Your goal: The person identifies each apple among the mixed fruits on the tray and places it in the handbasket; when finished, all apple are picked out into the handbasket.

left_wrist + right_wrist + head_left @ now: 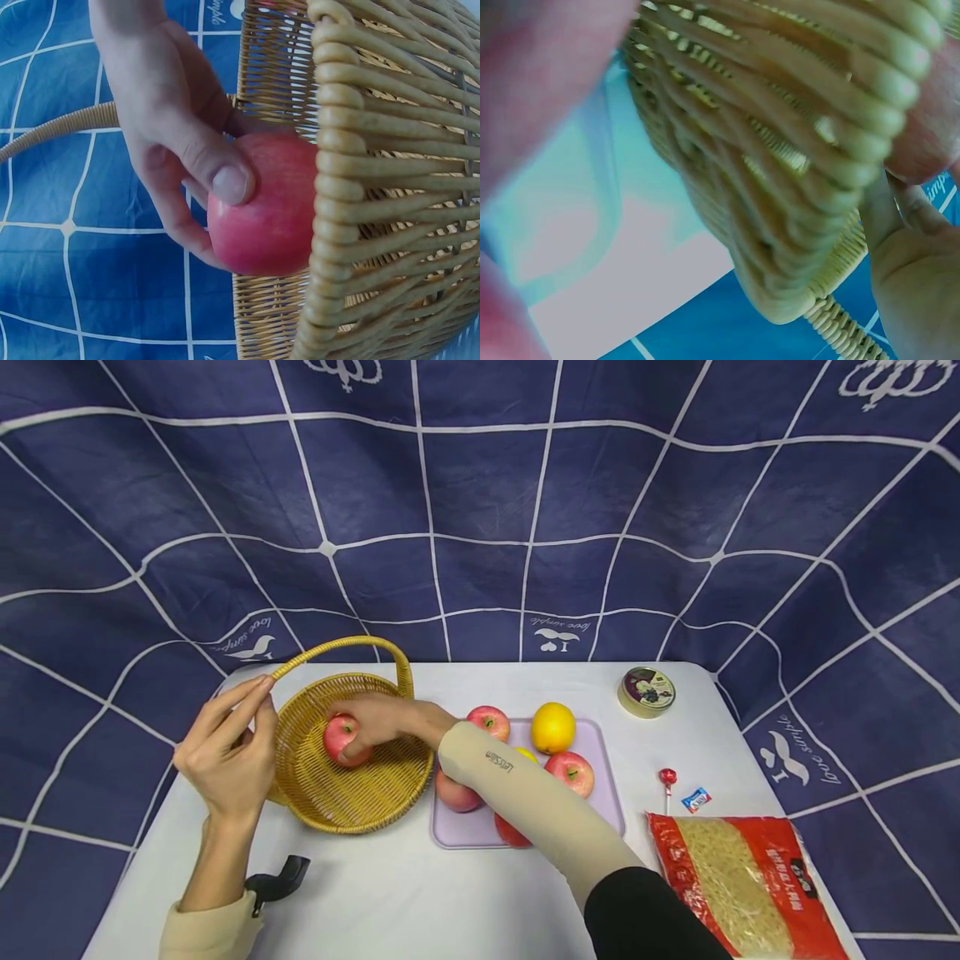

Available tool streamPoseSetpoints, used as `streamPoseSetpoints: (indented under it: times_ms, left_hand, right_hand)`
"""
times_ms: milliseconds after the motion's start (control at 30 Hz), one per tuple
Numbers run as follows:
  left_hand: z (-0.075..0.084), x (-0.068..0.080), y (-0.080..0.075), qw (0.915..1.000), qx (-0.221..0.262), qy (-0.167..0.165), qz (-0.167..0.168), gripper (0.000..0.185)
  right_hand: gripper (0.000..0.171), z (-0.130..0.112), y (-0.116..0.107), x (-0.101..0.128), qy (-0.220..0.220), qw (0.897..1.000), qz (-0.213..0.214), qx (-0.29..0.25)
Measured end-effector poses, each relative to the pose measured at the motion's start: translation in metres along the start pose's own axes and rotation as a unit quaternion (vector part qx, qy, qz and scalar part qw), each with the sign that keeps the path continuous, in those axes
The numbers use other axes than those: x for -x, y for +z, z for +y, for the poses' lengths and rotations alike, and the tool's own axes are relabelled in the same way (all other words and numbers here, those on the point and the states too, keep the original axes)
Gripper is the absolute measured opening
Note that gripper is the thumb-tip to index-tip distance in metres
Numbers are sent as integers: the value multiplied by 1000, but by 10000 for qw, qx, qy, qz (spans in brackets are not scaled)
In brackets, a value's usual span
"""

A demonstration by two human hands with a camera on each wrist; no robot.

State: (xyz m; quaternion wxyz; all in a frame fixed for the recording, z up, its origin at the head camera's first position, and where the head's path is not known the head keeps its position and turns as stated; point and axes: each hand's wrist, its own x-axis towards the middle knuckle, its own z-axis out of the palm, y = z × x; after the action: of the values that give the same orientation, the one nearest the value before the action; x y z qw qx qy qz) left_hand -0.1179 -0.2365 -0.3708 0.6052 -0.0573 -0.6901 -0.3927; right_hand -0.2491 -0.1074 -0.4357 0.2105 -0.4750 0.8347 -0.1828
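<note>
A woven wicker basket [352,814] with an arched handle [337,647] stands at the left of the white table. My right hand [375,720] reaches into it and grips a red apple [341,737] low inside the bowl. The left wrist view shows that hand [172,135] from close by, thumb and fingers curled round the apple [266,217] beside the basket wall [390,187]. My left hand [228,752] is at the basket's left side, fingers extended along the rim by the handle's foot. In the right wrist view the basket [780,150] fills the frame, blurred.
Right of the basket a lilac tray [607,793] carries an orange [552,727] and several red apples [570,771]. Further right lie a round tin [647,691], a lollipop [667,777], a small packet [696,798] and a red noodle bag [742,881].
</note>
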Motion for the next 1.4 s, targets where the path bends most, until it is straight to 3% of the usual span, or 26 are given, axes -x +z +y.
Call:
streamPoseSetpoints:
  times_ms: [500,833,1133,1400]
  left_hand:
    - [4,-1,0,10000,-21,18,-16,13]
    - [3,-1,-1,10000,0,40,24,13]
    - [5,-2,-1,10000,20,33,10,13]
    - [4,-1,-1,10000,29,23,26,13]
  right_hand:
    - [61,-5,-5,-15,181,9994,-60,-297]
    - [67,-4,-10,-15,472,9987,-82,-166]
    - [58,-9,-13,-21,281,9994,-180,-110]
    - [54,-19,-7,-34,396,9989,-226,-115]
